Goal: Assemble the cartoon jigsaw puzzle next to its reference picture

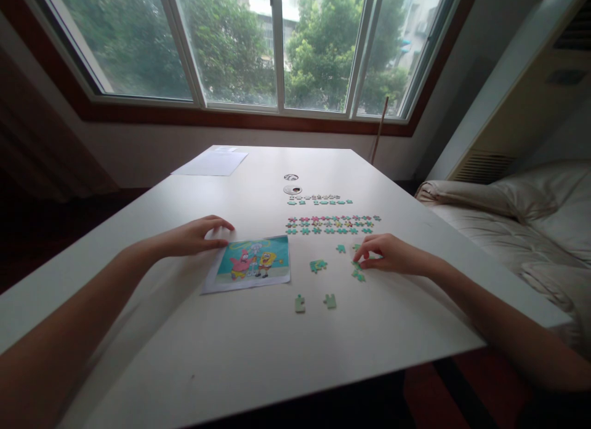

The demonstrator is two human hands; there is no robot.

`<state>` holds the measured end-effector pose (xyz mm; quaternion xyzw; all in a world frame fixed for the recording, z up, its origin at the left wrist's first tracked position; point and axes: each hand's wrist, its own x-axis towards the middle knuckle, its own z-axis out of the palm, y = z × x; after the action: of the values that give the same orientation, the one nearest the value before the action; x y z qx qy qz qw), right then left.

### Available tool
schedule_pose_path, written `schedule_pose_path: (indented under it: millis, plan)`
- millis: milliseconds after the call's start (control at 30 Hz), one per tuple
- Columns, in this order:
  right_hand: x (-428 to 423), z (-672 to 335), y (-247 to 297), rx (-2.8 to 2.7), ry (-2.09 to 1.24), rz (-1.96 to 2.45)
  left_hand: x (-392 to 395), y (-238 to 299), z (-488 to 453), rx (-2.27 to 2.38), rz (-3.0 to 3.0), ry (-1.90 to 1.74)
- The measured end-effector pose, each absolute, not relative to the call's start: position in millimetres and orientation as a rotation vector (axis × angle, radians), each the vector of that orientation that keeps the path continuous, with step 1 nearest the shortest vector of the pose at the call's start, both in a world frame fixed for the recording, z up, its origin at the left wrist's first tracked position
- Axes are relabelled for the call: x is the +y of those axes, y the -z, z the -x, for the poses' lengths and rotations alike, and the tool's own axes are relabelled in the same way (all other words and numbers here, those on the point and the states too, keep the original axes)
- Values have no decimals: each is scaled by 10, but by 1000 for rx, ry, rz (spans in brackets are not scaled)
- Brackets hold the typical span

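My left hand (203, 237) rests at the upper left corner of a printed cartoon picture (253, 261), fingers spread and nothing held. On the picture are a pink starfish, a yellow sponge and a teal figure. Right of the picture, my right hand (385, 255) has thumb and forefinger pinched at a small green puzzle piece (356, 266), partly covered by the fingertips. Just below it lies another green piece (359, 276). Nearby are a loose teal piece (340, 248) and a small yellow-green cluster of pieces (317, 266).
Two pale green pieces, a left one (300, 304) and a right one (329, 301), lie nearer me. Rows of puzzle pieces (329, 224) spread farther back. Beyond them are two round items (292, 189). White paper (212, 163) lies at the white table's (184, 355) far left.
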<state>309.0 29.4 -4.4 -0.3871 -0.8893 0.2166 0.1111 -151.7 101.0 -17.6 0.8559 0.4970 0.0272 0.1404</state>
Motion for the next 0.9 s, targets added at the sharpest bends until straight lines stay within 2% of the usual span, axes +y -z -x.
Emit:
schedule_pose_path:
  millis: [467, 900]
  plan:
    - [264, -3096, -34, -2700, -898, 942, 1007, 172, 1513, 1430, -2460, -87]
    - [265, -3129, -46, -2667, -816, 1043, 991, 154, 1492, 1430, -2446, -80]
